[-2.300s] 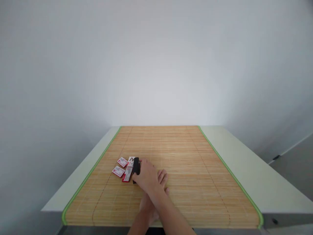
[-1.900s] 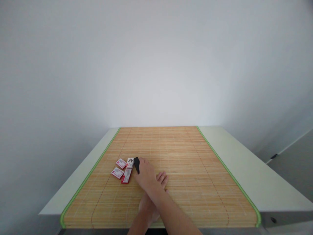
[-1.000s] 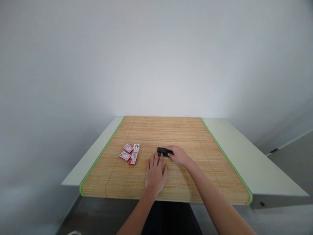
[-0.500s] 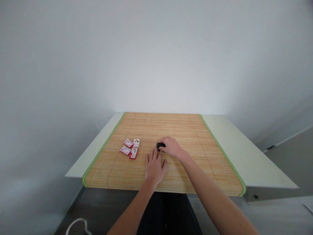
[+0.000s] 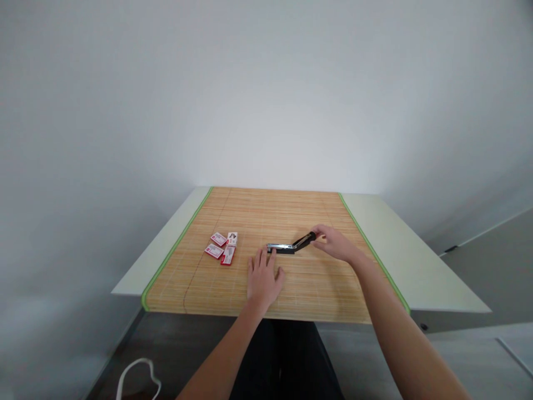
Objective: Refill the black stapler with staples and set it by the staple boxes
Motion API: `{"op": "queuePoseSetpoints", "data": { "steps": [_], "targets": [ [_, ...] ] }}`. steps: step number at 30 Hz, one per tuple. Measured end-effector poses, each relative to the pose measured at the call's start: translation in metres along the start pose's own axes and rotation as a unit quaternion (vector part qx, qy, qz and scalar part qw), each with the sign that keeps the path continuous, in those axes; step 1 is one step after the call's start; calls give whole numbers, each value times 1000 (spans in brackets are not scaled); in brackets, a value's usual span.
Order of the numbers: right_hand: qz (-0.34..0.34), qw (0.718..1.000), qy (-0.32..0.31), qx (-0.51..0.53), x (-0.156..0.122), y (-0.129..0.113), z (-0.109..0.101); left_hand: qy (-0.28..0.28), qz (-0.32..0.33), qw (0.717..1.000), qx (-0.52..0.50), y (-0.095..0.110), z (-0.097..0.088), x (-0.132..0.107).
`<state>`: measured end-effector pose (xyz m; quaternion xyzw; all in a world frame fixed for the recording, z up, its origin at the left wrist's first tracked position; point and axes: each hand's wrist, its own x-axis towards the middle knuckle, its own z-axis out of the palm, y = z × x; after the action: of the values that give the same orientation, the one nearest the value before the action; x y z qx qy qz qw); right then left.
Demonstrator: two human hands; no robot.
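Observation:
A black stapler [image 5: 283, 249] lies on the bamboo mat [image 5: 266, 211], folded wide open, with its silvery inner rail showing. Its top arm slants up to the right, and my right hand [image 5: 333, 242] pinches the raised end of that arm. My left hand [image 5: 264, 280] rests palm down on the mat, fingers spread, its fingertips against the left end of the stapler's base. To the left, several small red-and-white boxes [image 5: 214, 250] sit close together on the mat.
The green-edged mat covers the middle of a white table [image 5: 433, 272], whose sides show left and right. A pale wall [image 5: 266, 111] rises behind it. Below the left front edge hangs a white cable [image 5: 139, 362].
My right hand has swung the stapler's top arm up and over to the right, opening it. My left hand has stayed at the stapler's left end.

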<state>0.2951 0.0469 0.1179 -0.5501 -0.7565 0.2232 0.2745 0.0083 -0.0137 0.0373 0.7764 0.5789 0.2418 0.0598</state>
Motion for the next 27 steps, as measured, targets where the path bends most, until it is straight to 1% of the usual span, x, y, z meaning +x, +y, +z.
{"op": "queuePoseSetpoints", "data": {
  "steps": [2,5,7,10,12,14,17,19,21,23,25,27],
  "targets": [
    [47,998,8,31,-20,25,3,-2,2,1000,-1,0,-1,0],
    [83,987,31,135,-44,53,24,-6,6,1000,0,-1,-3,1],
    [95,975,75,188,-53,64,41,-9,8,1000,0,-2,-3,2],
    [100,960,144,218,-58,69,63,-14,10,1000,1,-3,-2,2],
    [102,955,170,219,-59,67,73,-14,13,1000,1,-4,-2,2],
    [111,955,196,191,-61,60,81,-15,14,1000,1,-5,-3,2],
    [136,950,259,108,-70,44,94,-14,17,1000,-9,-5,-3,2],
    [143,947,286,43,-77,30,104,-9,22,999,-24,-4,-3,2],
    [148,947,286,-16,-83,15,112,-1,25,999,-47,-4,-5,0],
    [157,946,276,-56,-86,4,117,13,10,997,-71,-8,-9,-4],
    [165,945,271,-76,-87,-3,118,38,-26,996,-80,-17,-15,-10],
    [165,946,268,-83,-86,-5,116,73,-83,992,-59,-34,-25,-16]
  ]
}}
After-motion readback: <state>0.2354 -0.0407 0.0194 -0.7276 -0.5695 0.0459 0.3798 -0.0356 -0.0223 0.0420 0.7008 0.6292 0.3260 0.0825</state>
